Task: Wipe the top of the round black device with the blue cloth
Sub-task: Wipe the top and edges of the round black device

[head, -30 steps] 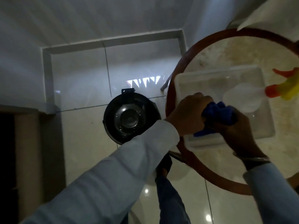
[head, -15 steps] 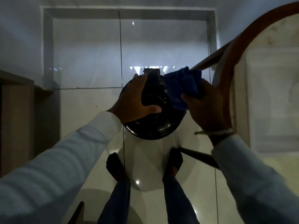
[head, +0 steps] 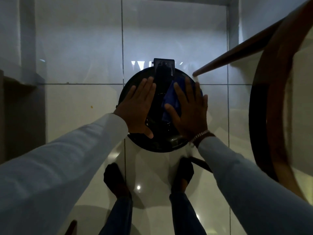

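The round black device stands on the tiled floor in front of my feet, with a black rectangular piece at its far edge. My left hand lies flat on the left half of its top, fingers straight and together. My right hand lies flat on the right half, fingers spread, pressing the blue cloth onto the top. Most of the cloth is hidden under that palm; a folded part shows between thumb and forefinger.
A round wooden table rises at the right, one slanted leg reaching down beside the device. My two feet stand just behind the device. Glossy white tiles surround it; a dark wooden edge runs along the left.
My view dropped from the table to the floor. Both hands carried the cloth from the tray down to the device. My left hand let go of its grip and flattened; my right hand flattened onto the cloth.
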